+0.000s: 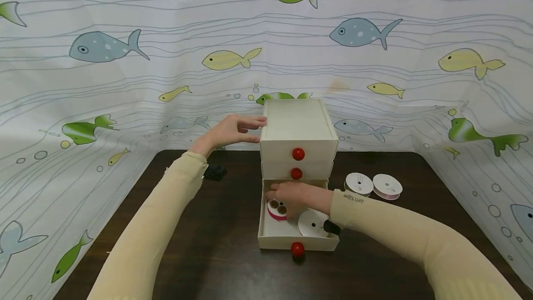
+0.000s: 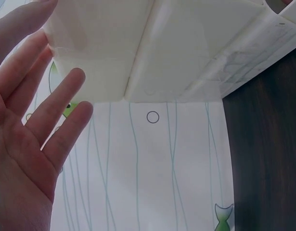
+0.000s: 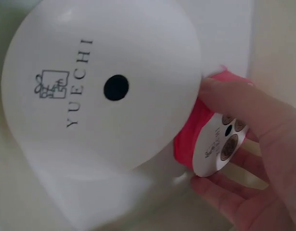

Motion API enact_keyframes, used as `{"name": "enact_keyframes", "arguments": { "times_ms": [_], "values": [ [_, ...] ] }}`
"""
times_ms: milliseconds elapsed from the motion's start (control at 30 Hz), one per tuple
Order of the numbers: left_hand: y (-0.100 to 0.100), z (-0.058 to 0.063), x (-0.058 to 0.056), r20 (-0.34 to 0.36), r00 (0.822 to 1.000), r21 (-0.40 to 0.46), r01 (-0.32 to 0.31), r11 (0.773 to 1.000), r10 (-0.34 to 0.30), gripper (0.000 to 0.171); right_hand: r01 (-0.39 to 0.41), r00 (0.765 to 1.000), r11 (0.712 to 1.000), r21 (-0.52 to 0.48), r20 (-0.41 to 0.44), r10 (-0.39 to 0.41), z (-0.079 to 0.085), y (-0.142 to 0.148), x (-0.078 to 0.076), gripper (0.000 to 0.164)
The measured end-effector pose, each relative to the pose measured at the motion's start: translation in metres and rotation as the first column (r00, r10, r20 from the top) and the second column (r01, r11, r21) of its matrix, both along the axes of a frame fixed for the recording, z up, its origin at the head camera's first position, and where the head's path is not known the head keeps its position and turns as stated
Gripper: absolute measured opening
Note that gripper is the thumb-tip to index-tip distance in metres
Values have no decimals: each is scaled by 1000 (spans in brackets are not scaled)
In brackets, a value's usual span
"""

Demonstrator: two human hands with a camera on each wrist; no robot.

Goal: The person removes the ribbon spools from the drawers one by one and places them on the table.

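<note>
A cream cabinet [image 1: 297,121] with red knobs stands on the dark table, its bottom drawer [image 1: 275,243] pulled out. My left hand [image 1: 228,131] touches the cabinet's upper left side with its fingertips, fingers stretched and spread. In the drawer, my right hand [image 1: 297,196] grips a small spool of pink ribbon [image 3: 188,139], thumb on one side and fingers on the other. The spool's white face [image 1: 275,205] carries brown round marks. Beside it lies a larger white spool [image 3: 152,96] printed YUECHI, partly covered by the right wrist in the head view.
Two more white ribbon spools, one nearer [image 1: 359,183] and one farther right [image 1: 387,185], lie on the table right of the cabinet. The two upper drawers [image 1: 275,152] are closed. A fish-patterned cloth [image 1: 166,73] hangs behind and around the table.
</note>
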State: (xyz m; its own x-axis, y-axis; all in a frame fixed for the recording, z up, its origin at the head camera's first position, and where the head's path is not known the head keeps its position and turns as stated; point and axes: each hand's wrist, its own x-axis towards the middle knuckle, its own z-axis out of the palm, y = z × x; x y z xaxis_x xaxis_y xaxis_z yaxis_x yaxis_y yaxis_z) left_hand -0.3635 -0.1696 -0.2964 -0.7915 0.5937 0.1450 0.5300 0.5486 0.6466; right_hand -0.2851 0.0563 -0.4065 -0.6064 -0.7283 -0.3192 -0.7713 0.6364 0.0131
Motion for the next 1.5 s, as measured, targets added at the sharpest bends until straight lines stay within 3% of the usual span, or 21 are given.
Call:
{"name": "enact_keyframes", "arguments": {
  "times_ms": [233, 433, 867, 1200, 1500],
  "values": [
    [1, -1, 0, -2, 1000, 0, 1, 1000, -1, 55, -22, 1000, 1000, -1, -2, 22, -4, 1, -3, 66],
    [0, -3, 1, 7, 1000, 4, 11, 1000, -11, 54, -15, 998, 997, -73, 63, 20, -2, 6, 0, 66],
    [1, -4, 0, 0, 1000, 5, 8, 1000, -8, 54, -31, 990, 976, -217, 126, 59, 22, 16, 16, 69],
    [2, -2, 0, 1, 1000, 24, 12, 1000, -12, 53, -87, 991, 954, -286, 74, 113, 42, 30, 23, 73],
    [0, -2, 1, 21, 1000, 50, 10, 999, -11, 51, -87, 988, 938, -335, 90, 123, 46, 43, 27, 73]
  ]
}}
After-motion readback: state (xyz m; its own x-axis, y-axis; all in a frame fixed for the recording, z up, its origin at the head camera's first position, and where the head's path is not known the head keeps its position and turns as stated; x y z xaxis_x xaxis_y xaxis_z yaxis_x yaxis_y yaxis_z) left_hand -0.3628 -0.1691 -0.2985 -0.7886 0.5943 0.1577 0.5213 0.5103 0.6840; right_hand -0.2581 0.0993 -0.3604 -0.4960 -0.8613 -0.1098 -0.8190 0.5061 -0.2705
